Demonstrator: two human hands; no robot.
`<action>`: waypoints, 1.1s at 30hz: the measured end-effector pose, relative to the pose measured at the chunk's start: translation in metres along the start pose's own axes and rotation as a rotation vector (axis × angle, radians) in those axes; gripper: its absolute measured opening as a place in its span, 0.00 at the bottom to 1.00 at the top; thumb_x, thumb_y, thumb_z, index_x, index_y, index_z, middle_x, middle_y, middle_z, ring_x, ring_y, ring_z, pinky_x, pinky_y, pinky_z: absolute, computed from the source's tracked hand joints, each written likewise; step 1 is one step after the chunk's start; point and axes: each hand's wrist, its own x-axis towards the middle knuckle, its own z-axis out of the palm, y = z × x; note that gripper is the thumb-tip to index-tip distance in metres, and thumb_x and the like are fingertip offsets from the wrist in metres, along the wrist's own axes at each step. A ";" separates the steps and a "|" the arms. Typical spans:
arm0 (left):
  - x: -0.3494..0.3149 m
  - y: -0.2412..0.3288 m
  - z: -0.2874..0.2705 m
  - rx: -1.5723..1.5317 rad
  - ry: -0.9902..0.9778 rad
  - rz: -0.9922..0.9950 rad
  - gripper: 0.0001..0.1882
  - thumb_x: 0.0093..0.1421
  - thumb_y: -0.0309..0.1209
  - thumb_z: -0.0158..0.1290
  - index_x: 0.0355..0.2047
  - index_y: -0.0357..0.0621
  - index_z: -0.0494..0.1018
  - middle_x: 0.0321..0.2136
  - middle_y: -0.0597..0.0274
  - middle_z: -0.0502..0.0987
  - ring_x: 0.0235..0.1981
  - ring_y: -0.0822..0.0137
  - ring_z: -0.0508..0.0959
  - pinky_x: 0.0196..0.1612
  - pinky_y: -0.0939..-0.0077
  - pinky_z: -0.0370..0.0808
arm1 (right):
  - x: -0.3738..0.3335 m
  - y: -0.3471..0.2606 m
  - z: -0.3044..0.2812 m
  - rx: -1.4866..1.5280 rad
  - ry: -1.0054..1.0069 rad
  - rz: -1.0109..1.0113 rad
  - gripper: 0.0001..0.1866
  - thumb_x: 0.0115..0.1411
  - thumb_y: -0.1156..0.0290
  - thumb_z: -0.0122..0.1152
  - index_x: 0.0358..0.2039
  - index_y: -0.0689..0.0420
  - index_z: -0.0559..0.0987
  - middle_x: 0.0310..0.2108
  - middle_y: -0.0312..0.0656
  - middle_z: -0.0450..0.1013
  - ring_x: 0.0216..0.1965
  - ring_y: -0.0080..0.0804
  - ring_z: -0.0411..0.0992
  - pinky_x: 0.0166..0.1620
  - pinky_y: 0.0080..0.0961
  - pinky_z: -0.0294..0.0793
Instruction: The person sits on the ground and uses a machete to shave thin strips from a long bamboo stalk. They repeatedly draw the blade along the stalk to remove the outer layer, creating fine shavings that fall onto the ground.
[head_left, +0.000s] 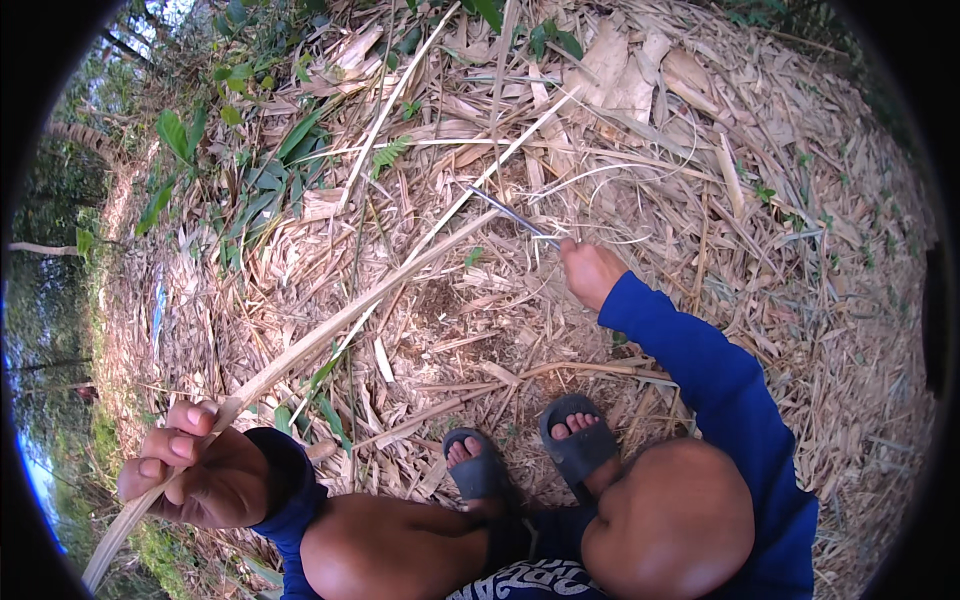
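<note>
Fingers of the left hand (190, 470) are clamped round a long pale bamboo strip (330, 325), arm bent low beside the knee; the right hand (590, 272) reaches forward, gripping a thin knife (512, 215). The strip runs flat and straw-coloured, slanting up across the dry leaf litter (800, 250) towards the blade, above two dark sandals (530, 455).

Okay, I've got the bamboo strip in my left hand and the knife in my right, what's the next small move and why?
Probably draw the knife back toward the bamboo strip. The left hand grips the strip's near end and it runs up over the dry leaf litter, but the blade in the right hand seems to sit just past its far end, so no cut looks possible until they meet.
</note>
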 end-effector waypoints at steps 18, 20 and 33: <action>0.045 0.007 -0.006 -0.301 0.127 0.069 0.18 0.67 0.46 0.41 0.37 0.40 0.64 0.28 0.60 0.65 0.26 0.69 0.67 0.30 0.70 0.70 | -0.002 -0.032 0.006 0.890 -0.198 0.208 0.12 0.64 0.71 0.45 0.31 0.67 0.71 0.18 0.60 0.71 0.17 0.55 0.70 0.26 0.43 0.73; 0.053 0.006 -0.009 -0.487 -0.005 0.023 0.19 0.68 0.45 0.40 0.36 0.40 0.64 0.27 0.60 0.65 0.23 0.71 0.65 0.21 0.79 0.69 | -0.025 -0.041 0.006 0.347 0.009 0.008 0.12 0.64 0.69 0.46 0.30 0.67 0.70 0.17 0.58 0.71 0.18 0.55 0.71 0.26 0.44 0.74; 0.039 -0.001 0.016 -0.334 0.173 -0.017 0.17 0.67 0.44 0.43 0.31 0.41 0.63 0.20 0.67 0.60 0.17 0.77 0.58 0.14 0.86 0.61 | -0.038 -0.026 0.042 0.086 -0.203 0.161 0.10 0.61 0.70 0.48 0.39 0.64 0.68 0.22 0.58 0.73 0.26 0.58 0.74 0.30 0.45 0.74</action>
